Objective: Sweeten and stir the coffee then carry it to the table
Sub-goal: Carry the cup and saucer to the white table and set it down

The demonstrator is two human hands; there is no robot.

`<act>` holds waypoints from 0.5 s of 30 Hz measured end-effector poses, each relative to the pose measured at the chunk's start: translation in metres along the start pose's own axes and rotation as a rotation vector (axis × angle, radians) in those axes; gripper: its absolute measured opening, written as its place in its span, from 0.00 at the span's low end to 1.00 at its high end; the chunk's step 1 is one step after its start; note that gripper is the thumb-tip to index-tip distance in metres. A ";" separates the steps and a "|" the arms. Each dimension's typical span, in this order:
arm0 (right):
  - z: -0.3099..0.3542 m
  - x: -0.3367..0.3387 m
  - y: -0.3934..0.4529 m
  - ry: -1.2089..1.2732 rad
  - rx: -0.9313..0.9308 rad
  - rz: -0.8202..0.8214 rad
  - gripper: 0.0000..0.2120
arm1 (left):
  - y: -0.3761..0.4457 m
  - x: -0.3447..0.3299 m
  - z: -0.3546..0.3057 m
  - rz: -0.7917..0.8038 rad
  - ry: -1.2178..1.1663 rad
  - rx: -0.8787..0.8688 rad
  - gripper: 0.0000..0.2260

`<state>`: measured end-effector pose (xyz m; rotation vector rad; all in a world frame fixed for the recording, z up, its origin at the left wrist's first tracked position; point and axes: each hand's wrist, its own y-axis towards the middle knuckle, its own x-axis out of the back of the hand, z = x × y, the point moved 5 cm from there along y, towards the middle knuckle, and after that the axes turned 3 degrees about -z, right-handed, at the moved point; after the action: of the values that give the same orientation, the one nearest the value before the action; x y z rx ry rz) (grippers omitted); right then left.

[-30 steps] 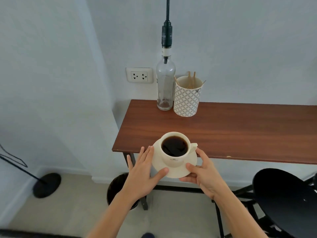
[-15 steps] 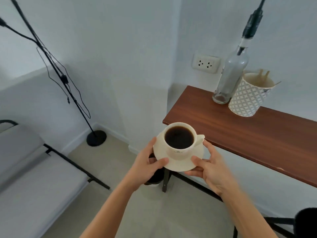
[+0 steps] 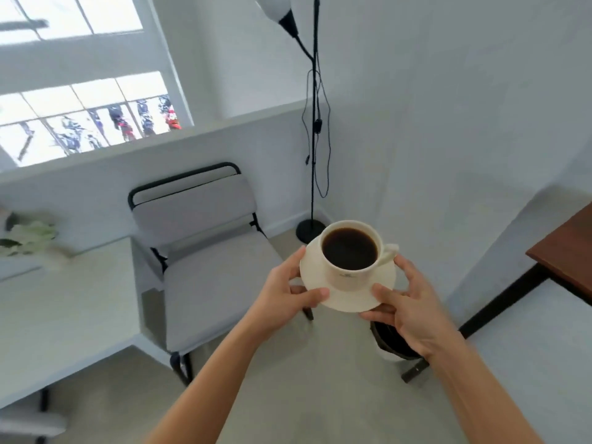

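Head view. Left hand (image 3: 285,291) half curled around the left edge of the saucer (image 3: 347,294), thumb lying across the rim on top, fingers tucked out of sight beneath. Right hand (image 3: 411,310) likewise half closed on the right edge, thumb pressed on the upper rim close to the base of the cup (image 3: 350,254), fingers spread under the plate. Both forearms stretched forward from the bottom of the frame.

Cup and saucer held level in mid-air above the pale floor, between the two hands, resting on neither piece of furniture. Cup cream-coloured, upright, centred on the matching saucer, handle turned to the right. Filled nearly to the brim with black coffee (image 3: 349,253); small faint print on the near wall, too blurred to read.

White table (image 3: 64,315) at the left, well apart from the cup, with a grey padded chair (image 3: 208,267) just beside it. Black floor lamp (image 3: 315,123) behind the cup in the corner, cord dangling along its pole. Corner of a brown wooden table (image 3: 567,254) at the right edge. Dark round object (image 3: 389,342) on the floor, partly hidden under the right hand.
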<state>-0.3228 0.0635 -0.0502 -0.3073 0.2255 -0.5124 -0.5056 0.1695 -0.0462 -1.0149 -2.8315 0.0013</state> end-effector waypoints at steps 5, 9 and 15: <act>-0.018 -0.125 0.010 -0.024 -0.001 0.147 0.31 | -0.043 0.118 0.016 -0.151 0.031 0.024 0.30; -0.034 -0.222 0.014 -0.042 -0.025 0.255 0.33 | -0.080 0.205 0.027 -0.277 0.036 0.037 0.29; -0.057 -0.348 0.026 -0.126 -0.090 0.418 0.34 | -0.133 0.311 0.051 -0.458 -0.002 0.064 0.27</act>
<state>-0.6231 0.2504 -0.0658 -0.3679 0.1841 -0.0690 -0.8340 0.2652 -0.0519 -0.3379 -2.9720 0.0459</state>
